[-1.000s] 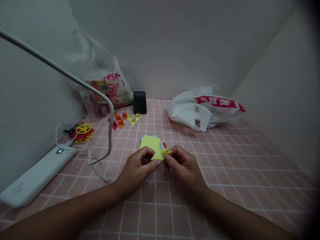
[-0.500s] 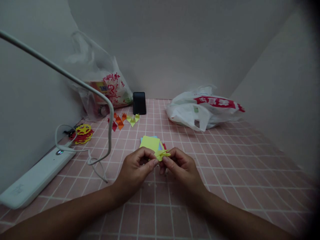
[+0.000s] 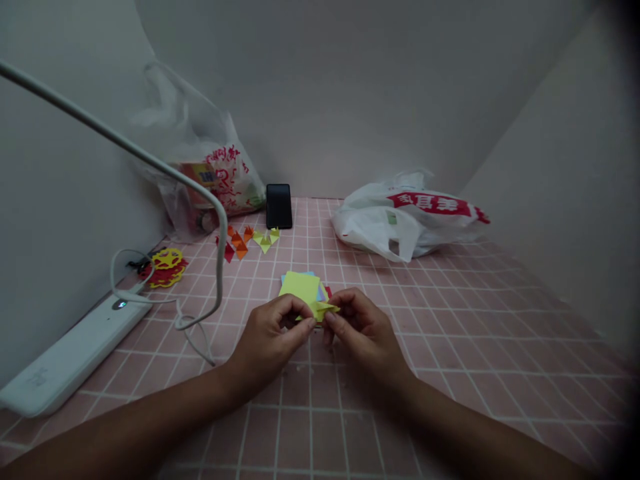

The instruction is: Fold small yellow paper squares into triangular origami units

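Note:
A small folded piece of yellow paper (image 3: 321,309) is held between my two hands, just in front of a paper stack. My left hand (image 3: 274,337) pinches its left side between thumb and forefinger. On the other side, my right hand (image 3: 364,333) grips the right end with thumb and fingertips. The fingers hide part of the folds. Directly behind lies the stack of square paper sheets (image 3: 300,285), yellow on top, with blue, purple and red edges showing beneath. Farther back sit folded yellow papers (image 3: 265,241) and folded orange and red papers (image 3: 241,247).
A black phone (image 3: 279,207) stands near the back wall. Plastic bags flank it, one upright at left (image 3: 225,173) and one lying at right (image 3: 405,220). A white power strip (image 3: 75,353), a looping grey cable (image 3: 220,267) and yellow-red cutouts (image 3: 167,267) occupy the left.
My right hand's fingers have shifted slightly up on the yellow paper, and its flaps look tilted differently. My left hand stays almost where it was.

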Demonstrator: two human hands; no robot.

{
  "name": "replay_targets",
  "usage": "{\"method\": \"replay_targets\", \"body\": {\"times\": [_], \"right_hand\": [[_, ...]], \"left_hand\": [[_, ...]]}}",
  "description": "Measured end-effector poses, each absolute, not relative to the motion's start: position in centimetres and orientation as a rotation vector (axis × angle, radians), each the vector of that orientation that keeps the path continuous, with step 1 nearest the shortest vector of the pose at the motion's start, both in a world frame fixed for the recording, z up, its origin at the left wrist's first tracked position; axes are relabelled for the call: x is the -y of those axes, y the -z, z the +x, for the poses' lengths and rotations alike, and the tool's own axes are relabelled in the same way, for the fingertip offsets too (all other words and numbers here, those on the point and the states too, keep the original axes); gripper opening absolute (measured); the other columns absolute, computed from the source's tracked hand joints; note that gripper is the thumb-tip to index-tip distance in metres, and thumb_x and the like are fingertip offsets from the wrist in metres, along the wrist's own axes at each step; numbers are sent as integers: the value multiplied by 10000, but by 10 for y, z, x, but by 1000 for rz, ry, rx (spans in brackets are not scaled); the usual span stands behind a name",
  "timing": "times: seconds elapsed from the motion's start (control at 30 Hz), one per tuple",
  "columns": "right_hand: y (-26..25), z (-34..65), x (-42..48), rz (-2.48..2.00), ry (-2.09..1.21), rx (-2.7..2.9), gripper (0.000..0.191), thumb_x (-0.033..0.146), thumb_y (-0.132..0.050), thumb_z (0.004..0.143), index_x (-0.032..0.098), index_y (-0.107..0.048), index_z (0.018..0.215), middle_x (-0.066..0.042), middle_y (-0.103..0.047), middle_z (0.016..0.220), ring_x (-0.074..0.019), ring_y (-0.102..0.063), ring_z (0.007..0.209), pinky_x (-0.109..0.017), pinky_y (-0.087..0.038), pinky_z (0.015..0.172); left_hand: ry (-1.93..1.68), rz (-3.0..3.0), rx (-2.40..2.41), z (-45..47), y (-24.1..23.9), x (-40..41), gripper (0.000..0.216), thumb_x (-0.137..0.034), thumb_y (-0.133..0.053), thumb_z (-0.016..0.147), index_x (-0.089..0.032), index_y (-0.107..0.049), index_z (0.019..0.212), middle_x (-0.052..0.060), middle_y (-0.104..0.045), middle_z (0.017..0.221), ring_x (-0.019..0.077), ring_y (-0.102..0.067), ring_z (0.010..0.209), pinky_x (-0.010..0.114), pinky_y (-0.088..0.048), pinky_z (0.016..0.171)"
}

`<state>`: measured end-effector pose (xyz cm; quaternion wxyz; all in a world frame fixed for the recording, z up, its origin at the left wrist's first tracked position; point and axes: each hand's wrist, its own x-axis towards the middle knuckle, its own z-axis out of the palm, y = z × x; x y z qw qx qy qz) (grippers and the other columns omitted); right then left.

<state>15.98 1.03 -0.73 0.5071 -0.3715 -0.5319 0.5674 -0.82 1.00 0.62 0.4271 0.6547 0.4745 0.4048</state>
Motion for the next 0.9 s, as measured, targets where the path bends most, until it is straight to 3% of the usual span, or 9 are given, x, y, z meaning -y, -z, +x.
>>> {"method": "replay_targets", "body": {"times": [0.1, 0.27, 0.67, 0.9], "right_hand": [[5, 159, -11, -905, -1386, 1266, 133, 268, -635, 838, 201, -520, 833, 39, -584, 666, -89, -560, 531, -224, -450, 518], [5, 160, -11, -935, -1390, 1277, 150, 284, -623, 849, 195, -513, 802, 39, -586, 632, -85, -555, 509, -222, -451, 510], [6, 160, -7, -1000, -1362, 1319, 140, 276, -608, 851, 194, -518, 782, 44, -554, 602, -92, -515, 490, -227, -406, 479], [7, 161, -8, -1012, -1330, 1336, 131, 264, -602, 854, 192, -521, 780, 43, -551, 593, -92, -510, 488, -220, -397, 473]], "left_hand": [[-1058, 1765, -1148, -9, -5, -12, 21, -181, -640, 817, -174, -648, 835, 9, -641, 803, 135, -588, 733, 243, -434, 675], [-1085, 1905, -1142, -11, -2, -16, 77, -139, -608, 842, -156, -620, 767, 13, -608, 759, 135, -566, 718, 254, -424, 669], [-1170, 1937, -1117, -12, -1, -15, 120, -105, -615, 835, -154, -601, 727, 49, -615, 875, 168, -598, 879, 289, -442, 787], [-1120, 1847, -1170, -12, 1, -14, 103, -155, -629, 824, -155, -612, 723, 33, -627, 789, 159, -597, 778, 277, -441, 714]]}}
